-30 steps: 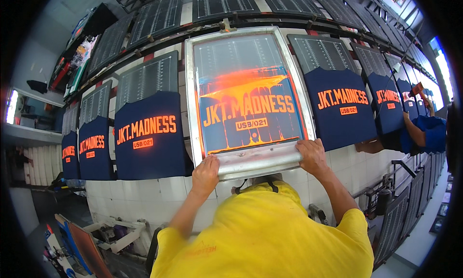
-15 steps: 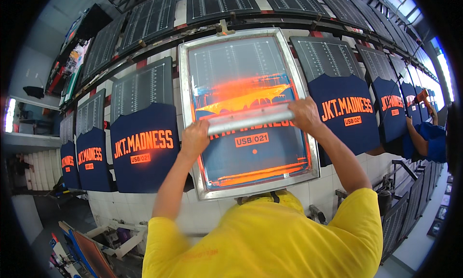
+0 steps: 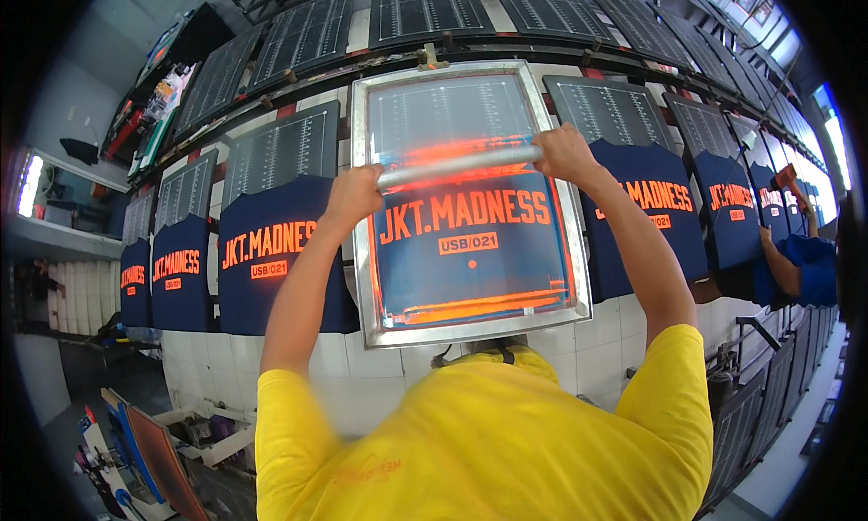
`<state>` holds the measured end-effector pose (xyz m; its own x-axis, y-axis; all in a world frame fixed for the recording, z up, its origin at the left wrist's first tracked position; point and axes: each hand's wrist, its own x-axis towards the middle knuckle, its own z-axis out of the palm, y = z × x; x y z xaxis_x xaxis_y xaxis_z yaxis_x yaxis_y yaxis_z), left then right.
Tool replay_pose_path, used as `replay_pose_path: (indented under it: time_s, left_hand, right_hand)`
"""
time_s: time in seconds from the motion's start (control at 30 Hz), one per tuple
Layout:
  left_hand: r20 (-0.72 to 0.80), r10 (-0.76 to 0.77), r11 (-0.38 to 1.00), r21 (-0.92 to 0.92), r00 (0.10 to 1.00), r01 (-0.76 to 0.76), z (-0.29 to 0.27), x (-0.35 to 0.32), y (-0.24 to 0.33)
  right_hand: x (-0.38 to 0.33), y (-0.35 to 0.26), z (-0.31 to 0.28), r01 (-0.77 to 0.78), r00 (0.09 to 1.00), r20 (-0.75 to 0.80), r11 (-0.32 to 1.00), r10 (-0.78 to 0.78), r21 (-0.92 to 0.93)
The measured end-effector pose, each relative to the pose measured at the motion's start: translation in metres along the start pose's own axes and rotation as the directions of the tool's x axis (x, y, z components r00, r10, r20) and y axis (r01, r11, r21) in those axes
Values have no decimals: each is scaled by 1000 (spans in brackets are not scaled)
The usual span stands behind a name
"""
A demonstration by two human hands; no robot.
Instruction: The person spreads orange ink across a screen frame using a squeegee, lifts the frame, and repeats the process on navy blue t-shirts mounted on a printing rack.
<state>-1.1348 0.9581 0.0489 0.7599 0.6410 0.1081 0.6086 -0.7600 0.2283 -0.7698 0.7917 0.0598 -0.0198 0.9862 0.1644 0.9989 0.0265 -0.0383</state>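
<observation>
Gripping one long, rounded, silver metal squeegee bar [image 3: 459, 166], two bare hands sit at its opposite ends: the left hand [image 3: 355, 195] has its fingers clamped around one end, and the right hand [image 3: 565, 153] has its fingers clamped around the other. The bar lies crosswise over the upper half of one rectangular, dull-metal screen frame [image 3: 363, 250], inside its two long sides. Through the smooth, see-through mesh [image 3: 452, 109] show one arched line of orange block lettering [image 3: 466, 215], one small orange rectangle [image 3: 468, 241] and one orange dot [image 3: 472, 264], all on dark blue. Wet-looking streaks of bright orange ink [image 3: 479, 307] smear the mesh near its lower edge, and more orange lies beside the bar.

Left of the frame, three navy fabric shirts [image 3: 289, 304] with orange prints lie on three flat, dark grey boards [image 3: 280, 150] marked with white lines. More printed shirts line the right side; the farthest are too small to count. There, a co-worker's blue sleeve [image 3: 807, 263] shows.
</observation>
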Motion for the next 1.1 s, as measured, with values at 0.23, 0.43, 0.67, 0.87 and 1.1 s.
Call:
replay_pose_path:
  time_s: [0.23,0.43,0.67,0.87,1.1]
  left_hand:
    - [-161,47,999,13,986,-45,-31,-28,19]
    - [-134,65,997,-28,989,-69,-18,-120,59]
    - [-77,18,996,-88,997,-25,17,-220,94]
    - [-210,98,990,-78,973,-116,51,-254,101]
    - [-106,98,986,-128,990,-111,69,-278,104]
  right_hand:
    - [-39,-28,-46,21,979,-205,1000,-25,-19]
    - [-128,-62,-33,58,960,-277,996,-36,71]
    - [-223,-126,2,5,963,-266,985,41,172]
    - [-257,-149,23,-14,972,-232,997,31,71]
    - [-278,-171,22,-112,993,-21,984,116,135]
